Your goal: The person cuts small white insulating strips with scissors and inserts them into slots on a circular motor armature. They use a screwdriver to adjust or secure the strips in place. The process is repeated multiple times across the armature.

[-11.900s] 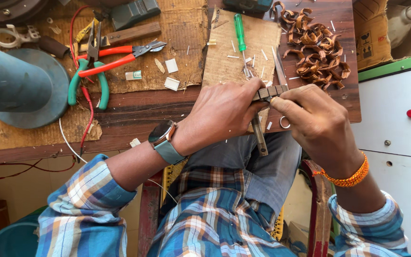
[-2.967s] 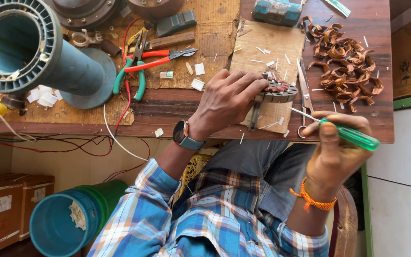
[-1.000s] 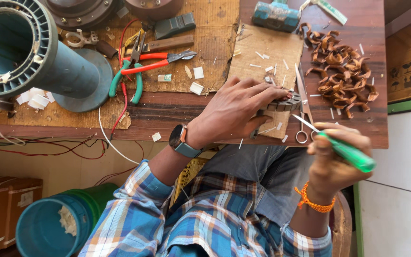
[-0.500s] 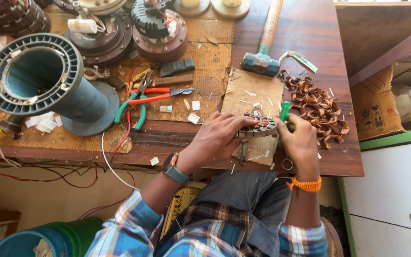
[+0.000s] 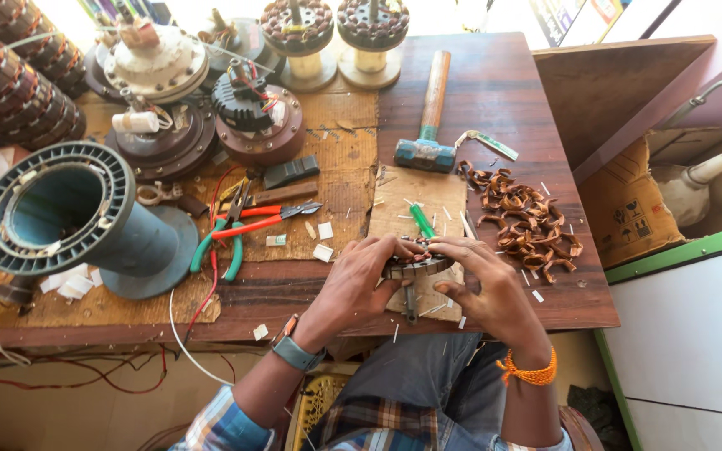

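With the left hand (image 5: pixel 361 280) and right hand (image 5: pixel 482 284) both closed around the small slotted rotor (image 5: pixel 415 266) (its shaft on the cardboard sheet (image 5: pixel 415 196) near the table's front edge), the 2 hands probably work best gripping evenly.

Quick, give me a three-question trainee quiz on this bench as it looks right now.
1. True or false: both hands, left hand and right hand, grip the small slotted metal core.
2. Which tool lies just beyond the core? A) green-handled screwdriver B) paintbrush C) saw
3. Fill in: the blue-headed hammer lies next to a pile of copper-coloured ____.

Key: 1 true; 2 A; 3 wire scraps.
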A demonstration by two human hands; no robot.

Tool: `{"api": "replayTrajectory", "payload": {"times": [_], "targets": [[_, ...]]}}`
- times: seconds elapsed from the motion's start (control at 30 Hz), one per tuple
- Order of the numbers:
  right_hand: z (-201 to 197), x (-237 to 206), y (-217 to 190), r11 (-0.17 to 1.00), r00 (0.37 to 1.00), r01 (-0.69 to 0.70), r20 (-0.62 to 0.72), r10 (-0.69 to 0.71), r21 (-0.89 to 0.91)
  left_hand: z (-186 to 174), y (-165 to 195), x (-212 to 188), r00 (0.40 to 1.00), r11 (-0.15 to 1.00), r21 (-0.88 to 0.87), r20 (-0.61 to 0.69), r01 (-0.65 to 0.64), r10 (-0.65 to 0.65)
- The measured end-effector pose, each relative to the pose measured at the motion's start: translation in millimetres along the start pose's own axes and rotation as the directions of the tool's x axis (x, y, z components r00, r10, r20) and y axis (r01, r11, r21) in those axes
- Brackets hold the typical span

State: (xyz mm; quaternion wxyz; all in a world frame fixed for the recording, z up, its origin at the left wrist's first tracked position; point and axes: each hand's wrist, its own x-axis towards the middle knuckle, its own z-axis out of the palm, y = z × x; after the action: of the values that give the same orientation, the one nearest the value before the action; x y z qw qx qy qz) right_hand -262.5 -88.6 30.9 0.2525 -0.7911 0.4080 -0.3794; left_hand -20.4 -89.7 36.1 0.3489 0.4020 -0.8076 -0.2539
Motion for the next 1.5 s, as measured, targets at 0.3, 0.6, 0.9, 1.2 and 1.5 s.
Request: {"api": "replayTrajectory", "payload": {"times": [0.3,0.6,0.9,1.2,1.5], "targets": [[11,18,-11,0.994,0.996,0.063,-0.055,-0.068,-0.084,8,-5,-4,0.994,0.999,-0.014,-0.104,-0.030,0.029],[7,11,-11,0.986,0.985,-0.087,0.138,0.107,-0.142,13,-9,-19,0.999,0.999,-0.029,-0.044,-0.025,0.023],[14,2,-18,0.972,0.982,-0.137,0.101,0.159,-0.193,17,5,-14,0.998,1.000,0.024,-0.058,0.005,-0.004],[25,-3,-10,0.986,0.993,-0.119,-0.038,0.116,-0.113,10,-25,-16,0.958,0.976,0.138,-0.210,-0.167,0.193],[32,-22,-14,0.997,0.950,-0.058,-0.302,0.073,0.056,-31,-74,-75,0.941,0.851,0.443,-0.304,0.281,-0.152]]}}
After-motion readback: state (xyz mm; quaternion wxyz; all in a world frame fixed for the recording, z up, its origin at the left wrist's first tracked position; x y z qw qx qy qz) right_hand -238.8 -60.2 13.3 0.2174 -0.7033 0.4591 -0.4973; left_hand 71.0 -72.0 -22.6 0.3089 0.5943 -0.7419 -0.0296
